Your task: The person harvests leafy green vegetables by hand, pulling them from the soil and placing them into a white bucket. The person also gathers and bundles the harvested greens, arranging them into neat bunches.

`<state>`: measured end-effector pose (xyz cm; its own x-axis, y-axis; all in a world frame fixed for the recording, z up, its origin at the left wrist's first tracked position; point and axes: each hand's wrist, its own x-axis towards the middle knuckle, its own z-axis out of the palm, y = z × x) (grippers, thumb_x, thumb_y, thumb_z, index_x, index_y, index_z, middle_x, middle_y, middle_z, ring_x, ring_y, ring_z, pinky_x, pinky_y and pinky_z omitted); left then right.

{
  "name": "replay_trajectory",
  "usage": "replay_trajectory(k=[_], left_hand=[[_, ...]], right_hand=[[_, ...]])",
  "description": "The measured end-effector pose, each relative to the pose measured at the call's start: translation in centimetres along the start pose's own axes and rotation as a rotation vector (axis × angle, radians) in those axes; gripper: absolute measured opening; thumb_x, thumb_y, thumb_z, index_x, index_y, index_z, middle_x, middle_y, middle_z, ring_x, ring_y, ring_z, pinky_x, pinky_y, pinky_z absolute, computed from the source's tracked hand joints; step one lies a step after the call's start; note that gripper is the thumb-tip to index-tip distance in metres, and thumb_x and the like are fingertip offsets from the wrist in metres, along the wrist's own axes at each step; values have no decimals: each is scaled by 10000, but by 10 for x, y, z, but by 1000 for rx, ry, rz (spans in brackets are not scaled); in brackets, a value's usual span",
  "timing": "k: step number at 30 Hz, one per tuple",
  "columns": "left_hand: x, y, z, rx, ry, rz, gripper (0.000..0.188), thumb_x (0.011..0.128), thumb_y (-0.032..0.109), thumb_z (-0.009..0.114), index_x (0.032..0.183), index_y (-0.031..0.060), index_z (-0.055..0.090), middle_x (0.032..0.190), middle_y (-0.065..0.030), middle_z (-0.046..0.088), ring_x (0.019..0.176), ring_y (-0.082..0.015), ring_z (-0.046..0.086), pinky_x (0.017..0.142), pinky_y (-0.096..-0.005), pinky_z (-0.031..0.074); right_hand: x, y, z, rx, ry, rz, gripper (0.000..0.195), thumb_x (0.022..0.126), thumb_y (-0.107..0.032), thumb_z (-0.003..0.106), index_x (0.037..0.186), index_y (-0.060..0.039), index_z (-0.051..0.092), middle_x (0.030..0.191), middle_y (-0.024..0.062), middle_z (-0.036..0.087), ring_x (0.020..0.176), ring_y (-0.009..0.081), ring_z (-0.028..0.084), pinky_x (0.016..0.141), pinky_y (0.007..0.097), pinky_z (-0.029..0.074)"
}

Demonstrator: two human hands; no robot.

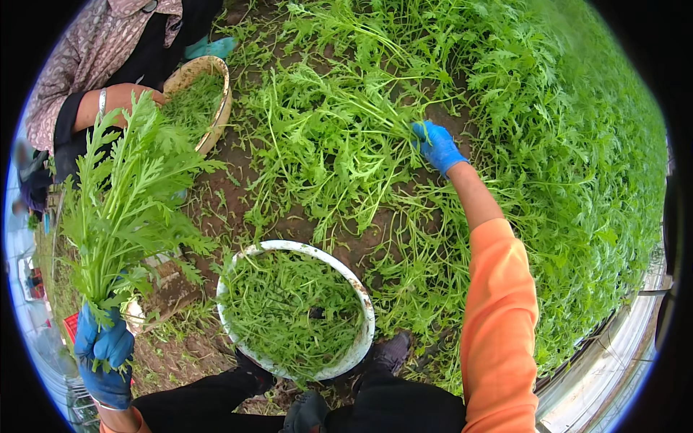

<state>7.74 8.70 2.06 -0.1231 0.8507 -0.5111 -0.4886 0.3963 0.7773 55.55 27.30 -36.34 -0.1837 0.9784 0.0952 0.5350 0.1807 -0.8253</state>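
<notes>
My left hand (105,346), in a blue glove, is closed around the stems of an upright bunch of leafy greens (122,216) at the lower left. Farther off, right of centre, my right hand (436,146) in a blue glove grips the stem ends of some greens (379,116), whose leaves point left over a heap of cut greens (319,157) on the soil. Between my feet stands a round white tub (369,325), with small leaves and trimmings inside it.
A co-worker's hand (127,100) is beside a yellowish basin (224,108) holding trimmings at the upper left. Dense standing greens (568,178) fill the right side. Loose stems litter the brown soil (181,362). A red crate (71,325) is partly visible at far left.
</notes>
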Motion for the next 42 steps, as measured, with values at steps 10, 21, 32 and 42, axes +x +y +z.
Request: replay_trajectory(k=[10, 21, 32, 42], left_hand=[[0, -4, -1, 24, 42, 19, 231, 945, 143, 357, 1087, -27, 423, 678, -6, 400, 478, -51, 349, 416, -217, 298], [-1, -3, -3, 34, 22, 12, 245, 953, 153, 334, 1077, -41, 417, 687, -14, 408, 490, -53, 357, 431, -224, 308], [-1, -3, -3, 35, 93, 28, 265, 958, 163, 318, 1093, -43, 416, 652, -3, 391, 471, -51, 322, 426, -221, 292], [0, -2, -9, 44, 57, 22, 291, 957, 168, 328, 1140, -48, 397, 673, -8, 408, 475, -48, 333, 428, -218, 294]], right_hand=[[8, -12, 13, -683, -356, 134, 256, 746, -46, 532, 997, -81, 566, 926, 189, 602, 857, 364, 581, 722, 434, 477], [-3, -5, 16, -507, -253, -103, 189, 731, -18, 555, 914, -63, 569, 874, 193, 601, 814, 370, 581, 699, 427, 476], [-1, -27, 29, -703, -330, -113, 196, 743, -96, 565, 939, -98, 557, 877, 139, 614, 821, 320, 592, 698, 411, 482], [10, -27, 19, -353, -186, 141, 264, 785, -233, 584, 1000, -83, 560, 927, 199, 598, 881, 374, 559, 734, 405, 469]])
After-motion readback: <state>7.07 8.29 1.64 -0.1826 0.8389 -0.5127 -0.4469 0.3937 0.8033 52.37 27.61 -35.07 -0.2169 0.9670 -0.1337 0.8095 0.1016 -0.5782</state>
